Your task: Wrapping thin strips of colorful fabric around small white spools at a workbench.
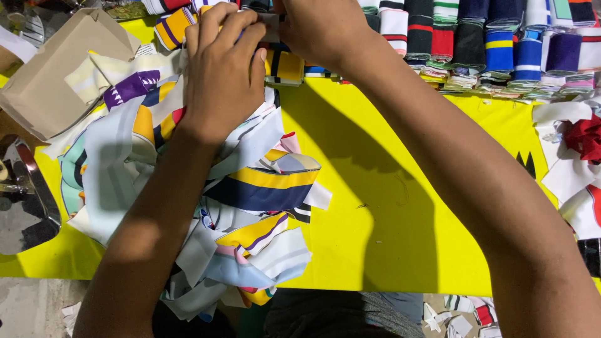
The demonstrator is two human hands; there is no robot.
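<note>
My left hand point(223, 69) and my right hand point(319, 28) meet at the top middle of the head view, fingers closed together on a small grey piece of fabric point(270, 26). Most of that piece is hidden by my fingers. Below my left hand lies a loose heap of striped fabric strips point(250, 188) in white, navy, yellow, purple and pale blue, on a yellow table cover point(375, 206). A folded yellow and black striped piece point(285, 67) sits just under the hands.
A long row of folded striped knit pieces point(488, 47) lines the far edge. A cardboard box point(50, 69) stands at the far left. White and red fabric scraps point(579, 156) lie at the right edge. Paper scraps point(460, 316) litter the floor below the table's near edge.
</note>
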